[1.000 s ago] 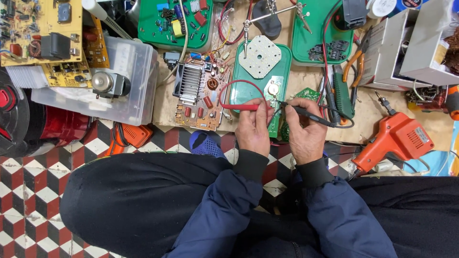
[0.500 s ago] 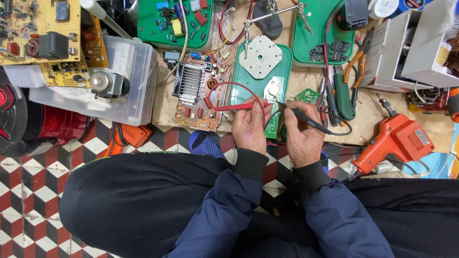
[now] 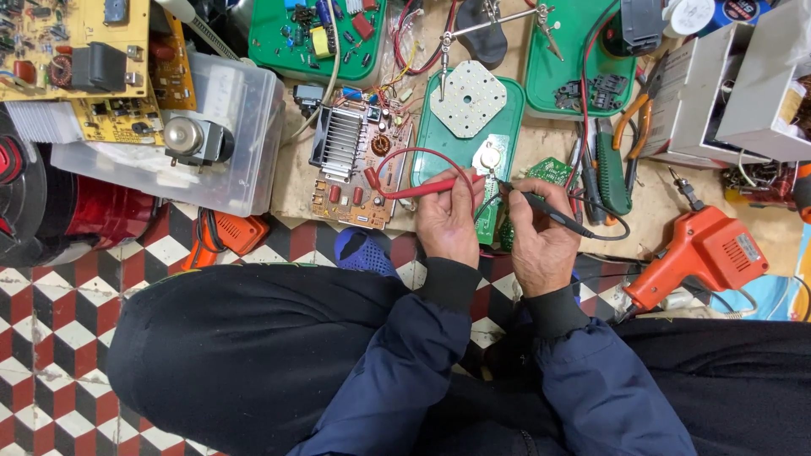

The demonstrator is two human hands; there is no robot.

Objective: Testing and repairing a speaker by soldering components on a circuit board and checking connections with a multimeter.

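A slim red probe (image 3: 427,187) is pinched by left hand (image 3: 448,221) fingers; a black probe (image 3: 547,210) is gripped by right hand (image 3: 541,245) fingers, apparently touching 1 small round white part (image 3: 488,157).

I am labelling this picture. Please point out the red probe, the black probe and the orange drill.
red probe (image 3: 427,188), head view, middle of its red handle.
black probe (image 3: 547,210), head view, its black handle beside the right hand.
orange drill (image 3: 705,253), head view, its orange body.

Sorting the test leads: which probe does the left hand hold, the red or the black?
The red test probe, in the left hand; the right hand holds the black test probe.
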